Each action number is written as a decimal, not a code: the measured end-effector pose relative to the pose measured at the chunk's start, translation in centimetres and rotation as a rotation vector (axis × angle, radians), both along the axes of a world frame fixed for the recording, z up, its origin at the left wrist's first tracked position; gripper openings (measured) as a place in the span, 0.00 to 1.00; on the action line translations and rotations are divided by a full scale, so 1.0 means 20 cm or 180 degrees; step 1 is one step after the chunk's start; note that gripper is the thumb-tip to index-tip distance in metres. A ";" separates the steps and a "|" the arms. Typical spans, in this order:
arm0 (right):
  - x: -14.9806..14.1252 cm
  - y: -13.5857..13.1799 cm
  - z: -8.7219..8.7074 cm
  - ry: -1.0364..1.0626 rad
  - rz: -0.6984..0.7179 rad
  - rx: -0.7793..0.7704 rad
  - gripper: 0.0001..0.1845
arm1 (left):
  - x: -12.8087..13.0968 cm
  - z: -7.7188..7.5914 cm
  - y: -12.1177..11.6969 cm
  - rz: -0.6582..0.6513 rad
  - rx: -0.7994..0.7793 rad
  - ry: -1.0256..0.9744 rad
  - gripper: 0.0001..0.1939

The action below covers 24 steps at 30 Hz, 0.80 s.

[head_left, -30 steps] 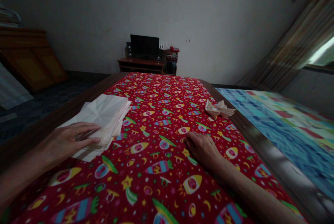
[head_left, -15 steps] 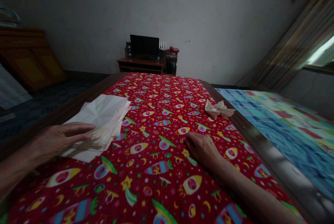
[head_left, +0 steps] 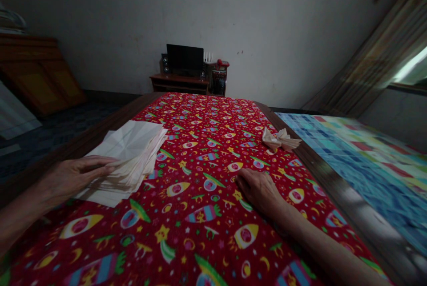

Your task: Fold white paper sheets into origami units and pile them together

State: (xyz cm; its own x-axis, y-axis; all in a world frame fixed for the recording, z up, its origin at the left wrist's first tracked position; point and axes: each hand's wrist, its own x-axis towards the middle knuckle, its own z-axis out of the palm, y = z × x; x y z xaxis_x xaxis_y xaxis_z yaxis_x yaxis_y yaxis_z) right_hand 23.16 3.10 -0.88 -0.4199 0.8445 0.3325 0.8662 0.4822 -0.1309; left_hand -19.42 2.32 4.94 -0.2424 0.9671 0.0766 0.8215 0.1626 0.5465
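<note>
A big pale wall [head_left: 267,23] stands at the back of the room. On the right hangs a striped curtain [head_left: 376,54], and on the left is a brown wood cupboard [head_left: 36,70]. Beside the table, on the right, is a bright blue checked blanket [head_left: 367,170].

The long table [head_left: 100,119] has a dark wood edge and a red cloth [head_left: 203,215] with little rockets, stars and moons on it. Far past the table end is a low wood stand [head_left: 176,83] with a black screen [head_left: 185,58] on it. A black speaker [head_left: 164,63] sits by the screen, and a small red phone [head_left: 223,63] is near it.

A thick pile of white paper [head_left: 133,152] lies on the left part of the cloth. Its sheets have fold lines and are a bit fanned out. The left hand [head_left: 78,177] lies on the near side of the pile, with its fingers on top. I cannot tell if it is gripping. The right hand [head_left: 258,192] rests on the cloth, well apart from the left hand, and holds nothing. Past it, by the right edge of the cloth, sits a small folded paper shape [head_left: 280,140].
</note>
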 end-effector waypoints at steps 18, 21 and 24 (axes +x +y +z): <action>0.00 0.00 0.00 -0.0056 0.0017 0.0115 0.12 | 0.51 0.01 -0.11 -0.2261 0.2191 0.1322 0.09; 0.01 0.00 -0.01 -0.0062 0.0014 0.0156 0.12 | 0.71 -0.05 -0.11 -0.2721 0.2160 0.1545 0.11; 0.03 0.00 -0.01 0.0003 0.0048 0.0208 0.12 | 0.85 -0.09 -0.11 -0.2816 0.1942 0.1695 0.11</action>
